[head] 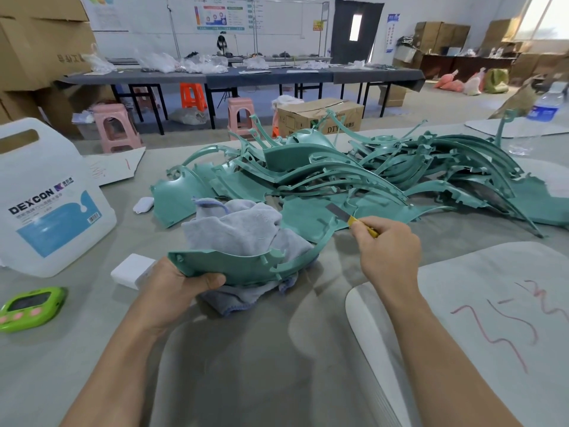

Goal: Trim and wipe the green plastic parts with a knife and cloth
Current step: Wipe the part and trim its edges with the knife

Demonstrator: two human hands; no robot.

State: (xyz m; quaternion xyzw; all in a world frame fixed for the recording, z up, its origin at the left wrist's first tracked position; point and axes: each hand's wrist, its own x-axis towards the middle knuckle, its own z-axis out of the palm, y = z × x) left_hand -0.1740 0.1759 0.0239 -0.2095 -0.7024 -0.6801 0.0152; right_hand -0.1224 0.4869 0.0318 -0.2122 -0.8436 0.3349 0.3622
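Right now our L hand [184, 285] grips a curved green part [234, 266] by its near end, thumb on top. Grey cloth [243, 229] sits bunched in and under the part, just beyond that hand. Our R hand [389, 251] pinches the yellow knife [354, 218], blade out and pointing up-left by the part's far end; can't tell if touching. Pile of green parts [385, 174] lies beyond both hands, DEXCON jug [46, 204] well left of the L hand.
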